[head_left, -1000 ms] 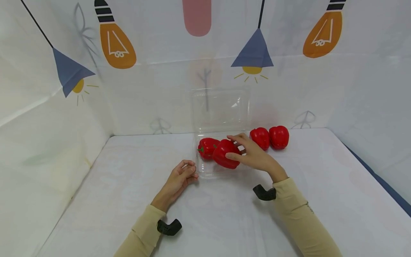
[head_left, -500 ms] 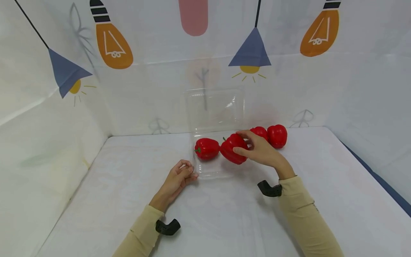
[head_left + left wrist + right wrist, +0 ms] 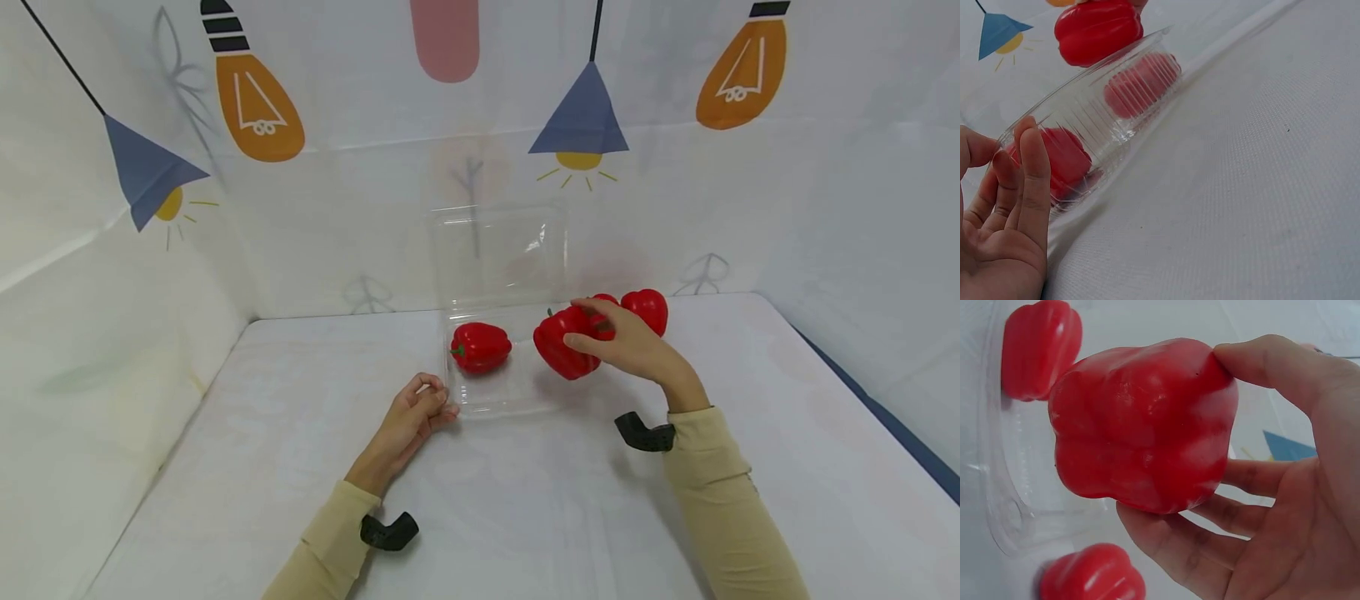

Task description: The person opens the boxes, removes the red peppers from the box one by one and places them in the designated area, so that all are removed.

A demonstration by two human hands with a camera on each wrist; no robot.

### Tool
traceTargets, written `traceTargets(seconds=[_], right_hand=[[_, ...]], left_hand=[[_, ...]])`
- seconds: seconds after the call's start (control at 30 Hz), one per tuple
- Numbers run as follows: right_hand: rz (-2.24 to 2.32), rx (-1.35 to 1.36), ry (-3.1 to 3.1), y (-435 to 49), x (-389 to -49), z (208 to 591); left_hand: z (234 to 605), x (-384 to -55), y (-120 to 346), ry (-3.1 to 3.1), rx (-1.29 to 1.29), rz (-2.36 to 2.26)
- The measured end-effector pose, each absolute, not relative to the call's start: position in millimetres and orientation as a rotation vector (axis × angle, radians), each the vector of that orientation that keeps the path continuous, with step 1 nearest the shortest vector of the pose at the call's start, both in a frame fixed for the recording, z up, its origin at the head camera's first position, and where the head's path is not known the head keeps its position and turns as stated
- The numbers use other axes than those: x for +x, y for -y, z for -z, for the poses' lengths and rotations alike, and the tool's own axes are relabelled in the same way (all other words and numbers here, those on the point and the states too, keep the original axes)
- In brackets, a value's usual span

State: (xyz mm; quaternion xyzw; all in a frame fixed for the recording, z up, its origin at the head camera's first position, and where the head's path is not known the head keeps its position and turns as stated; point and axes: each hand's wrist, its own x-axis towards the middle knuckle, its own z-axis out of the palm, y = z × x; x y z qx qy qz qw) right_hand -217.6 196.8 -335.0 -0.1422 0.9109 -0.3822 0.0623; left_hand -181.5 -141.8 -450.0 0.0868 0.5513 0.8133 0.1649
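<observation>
Rising at the left and across the back, a creased white backdrop [image 3: 360, 200] carries printed pictures, starting with a blue hanging lamp [image 3: 146, 171] and an orange light bulb [image 3: 260, 108]. Below it lies a white-covered surface [image 3: 315, 375]. A person's left forearm, in a beige sleeve [image 3: 326, 537] with a curved black piece [image 3: 388, 532] at the cuff, reaches in from the lower left. The left hand [image 3: 412, 419] is at the near left corner of a clear plastic container [image 3: 495, 408]; in the left wrist view, its thumb and fingers [image 3: 1035, 165] pinch the rim there. The container sits open on the surface, its see-through lid [image 3: 498, 258] raised at the back. Inside, toward the left, a shiny red bell pepper [image 3: 482, 347] lies on its side, green stem pointing left. A second red bell pepper [image 3: 562, 346] is held in the air above the container's right edge, tilted, its stem toward the back. The right hand [image 3: 633, 340] grips it from the right, thumb on one side and bent fingers [image 3: 1191, 550] on the other. Just beyond that hand, at the back of the surface, are a third red bell pepper [image 3: 605, 297], mostly hidden, and, farther right, a fourth red bell pepper [image 3: 649, 308], partly covered. The right forearm, in a matching sleeve [image 3: 723, 500] with its own black piece, slants to the lower right.
</observation>
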Motion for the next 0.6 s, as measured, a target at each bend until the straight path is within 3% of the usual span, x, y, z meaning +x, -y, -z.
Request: traceTargets(seconds=[0.6], right_hand=[[1.176,-0.326,-2.712,-220,-216,330]], left_hand=[[448,-180,142,-1.568,0.249,-2.322]])
